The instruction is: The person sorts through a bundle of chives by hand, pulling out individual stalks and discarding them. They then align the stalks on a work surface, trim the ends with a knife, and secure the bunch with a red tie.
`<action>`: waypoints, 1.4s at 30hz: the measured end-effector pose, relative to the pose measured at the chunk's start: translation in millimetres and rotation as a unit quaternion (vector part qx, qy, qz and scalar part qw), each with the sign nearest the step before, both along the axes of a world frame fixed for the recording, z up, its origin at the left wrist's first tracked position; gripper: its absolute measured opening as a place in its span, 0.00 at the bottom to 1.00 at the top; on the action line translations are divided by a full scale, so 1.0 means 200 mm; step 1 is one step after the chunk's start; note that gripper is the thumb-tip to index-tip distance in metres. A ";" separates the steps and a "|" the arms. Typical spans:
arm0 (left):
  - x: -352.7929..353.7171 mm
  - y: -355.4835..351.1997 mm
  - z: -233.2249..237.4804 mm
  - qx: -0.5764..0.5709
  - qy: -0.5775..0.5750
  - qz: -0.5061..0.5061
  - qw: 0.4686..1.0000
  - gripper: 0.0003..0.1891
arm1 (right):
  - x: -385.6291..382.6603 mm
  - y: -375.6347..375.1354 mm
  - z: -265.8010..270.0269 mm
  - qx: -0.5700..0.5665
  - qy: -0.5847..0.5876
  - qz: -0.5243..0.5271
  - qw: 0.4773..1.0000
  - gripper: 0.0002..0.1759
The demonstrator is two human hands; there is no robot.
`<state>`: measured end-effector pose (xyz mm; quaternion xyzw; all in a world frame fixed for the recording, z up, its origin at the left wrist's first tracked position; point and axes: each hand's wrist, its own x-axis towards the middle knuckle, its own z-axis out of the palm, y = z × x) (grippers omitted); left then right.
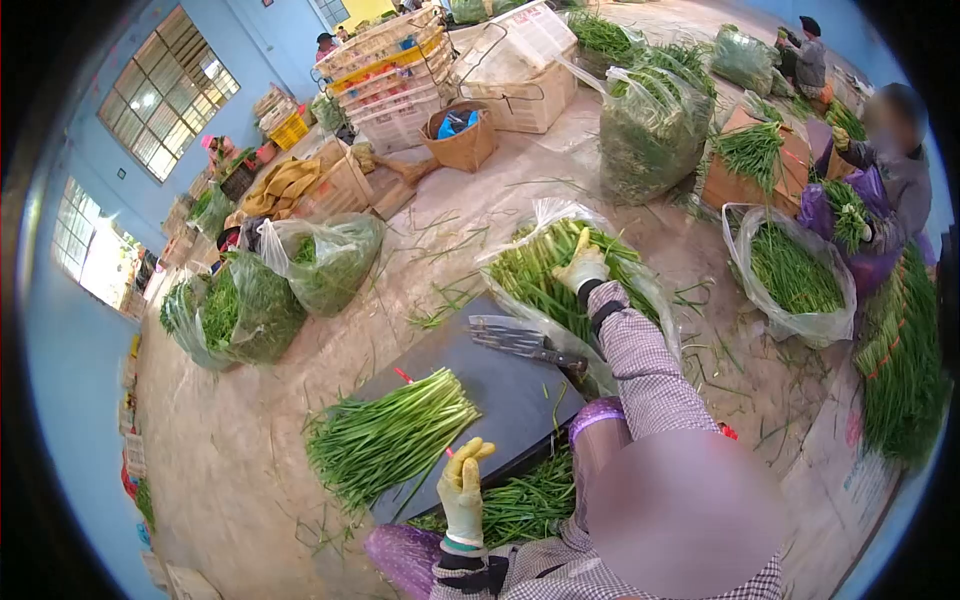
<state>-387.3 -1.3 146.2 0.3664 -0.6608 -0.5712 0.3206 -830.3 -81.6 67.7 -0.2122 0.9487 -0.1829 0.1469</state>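
My left hand (464,492), in a yellowish glove, is raised at the near edge of a dark board (510,400), its fingers curled near the red end of a tie. Beside it, a pile of green stalks (390,435) lies on the board with red tie ends showing on both sides. A cleaver (515,338) with a dark handle rests at the board's far right. My right hand (583,262), also gloved, reaches into an open plastic bag (540,225) full of green stalks and touches them; part of its grip is hidden. More loose stalks (525,505) lie under the board's near edge.
Filled bags (325,265) stand at the left, and a large one (655,130) beyond the open bag. Another open bag (795,270) is at the right, near a seated co-worker (895,180) holding stalks. Stacked crates (390,80) stand at the back.
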 end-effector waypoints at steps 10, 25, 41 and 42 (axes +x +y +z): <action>-0.19 -0.21 -0.06 -0.026 0.045 -0.030 0.998 0.18 | -0.06 0.21 -0.18 -0.181 0.196 0.000 0.964 0.46; -0.16 -0.11 -0.10 -0.018 0.004 -0.024 1.000 0.22 | 0.18 -0.11 -0.05 -0.015 0.160 -0.054 0.986 0.65; -0.51 -0.32 -0.09 -0.043 0.009 -0.079 0.996 0.19 | 0.02 0.28 -0.24 -0.629 -0.255 0.107 0.726 0.49; -0.56 -0.36 -0.13 -0.049 0.010 -0.089 0.995 0.18 | 0.05 0.30 -0.13 -0.615 -0.276 0.107 0.731 0.49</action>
